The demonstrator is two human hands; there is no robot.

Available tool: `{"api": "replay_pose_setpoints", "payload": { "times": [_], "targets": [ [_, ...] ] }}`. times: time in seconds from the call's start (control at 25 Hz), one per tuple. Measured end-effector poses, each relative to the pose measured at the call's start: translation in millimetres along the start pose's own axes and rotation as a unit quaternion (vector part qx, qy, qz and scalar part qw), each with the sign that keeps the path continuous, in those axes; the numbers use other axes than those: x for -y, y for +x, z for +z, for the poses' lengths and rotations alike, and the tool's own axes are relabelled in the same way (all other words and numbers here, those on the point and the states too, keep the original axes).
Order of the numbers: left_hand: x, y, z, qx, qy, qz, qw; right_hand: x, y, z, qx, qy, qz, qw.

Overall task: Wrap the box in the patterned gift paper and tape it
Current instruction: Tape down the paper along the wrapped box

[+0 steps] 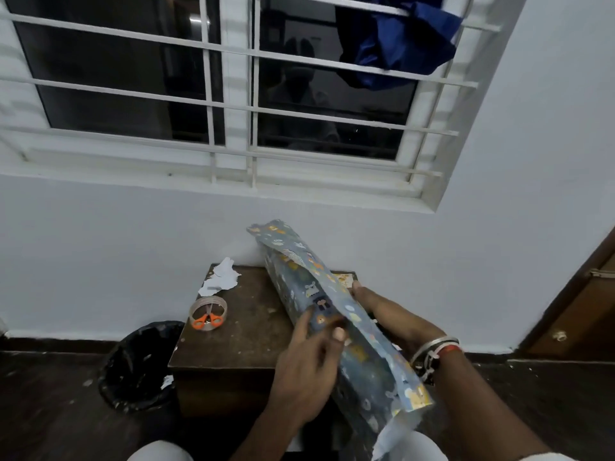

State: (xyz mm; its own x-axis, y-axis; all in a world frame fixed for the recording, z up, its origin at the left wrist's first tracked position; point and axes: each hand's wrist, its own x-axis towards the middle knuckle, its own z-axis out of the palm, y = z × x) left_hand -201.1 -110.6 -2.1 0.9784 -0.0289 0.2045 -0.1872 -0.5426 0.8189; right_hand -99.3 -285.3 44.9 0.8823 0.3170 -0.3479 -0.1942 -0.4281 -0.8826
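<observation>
Tabletop (239, 334) — dark wood against white wall (133, 244), under barred window (233, 94) | paper-wrapped box (293, 291) slanting across its right side | my left hand (309, 361) pinches the flap (352, 314) | my right hand (389, 314) grips the far side

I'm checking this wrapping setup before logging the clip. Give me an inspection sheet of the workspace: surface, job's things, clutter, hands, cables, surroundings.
Surface: small brown table against a white wall, scuffed.
Job's things: box covered in patterned gift paper, one flap loose; tape roll at the table's left, orange scissors lying in it.
Clutter: torn white scraps at the far left corner.
Hands: left hand touches the paper, blurred; right hand grips the box from the right.
Cables: nothing seen.
Surroundings: black bin on the floor, left of the table; barred window with blue cloth; wooden door at right.
</observation>
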Motion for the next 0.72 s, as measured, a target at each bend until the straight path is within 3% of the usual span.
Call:
{"api": "replay_pose_setpoints", "payload": {
  "times": [0.2,0.36,0.6,0.72],
  "targets": [
    [-7.4,29.2,11.6,0.021,0.202,0.049,0.978,46.4,-12.1,-16.0,-0.021,-0.184,-0.043,0.982],
    [-16.0,50.6,11.7,0.024,0.298,0.070,0.952,59.8,0.2,-4.6,-0.009,-0.333,-0.061,0.941],
    [-8.1,46.8,20.3,0.028,0.231,0.097,0.968,42.3,13.1,10.0,-0.029,-0.413,-0.040,0.910],
    [9.1,44.5,15.4,0.044,0.053,0.092,0.993,36.7,10.6,14.5,-0.024,-0.427,-0.036,0.903]
  ]
}}
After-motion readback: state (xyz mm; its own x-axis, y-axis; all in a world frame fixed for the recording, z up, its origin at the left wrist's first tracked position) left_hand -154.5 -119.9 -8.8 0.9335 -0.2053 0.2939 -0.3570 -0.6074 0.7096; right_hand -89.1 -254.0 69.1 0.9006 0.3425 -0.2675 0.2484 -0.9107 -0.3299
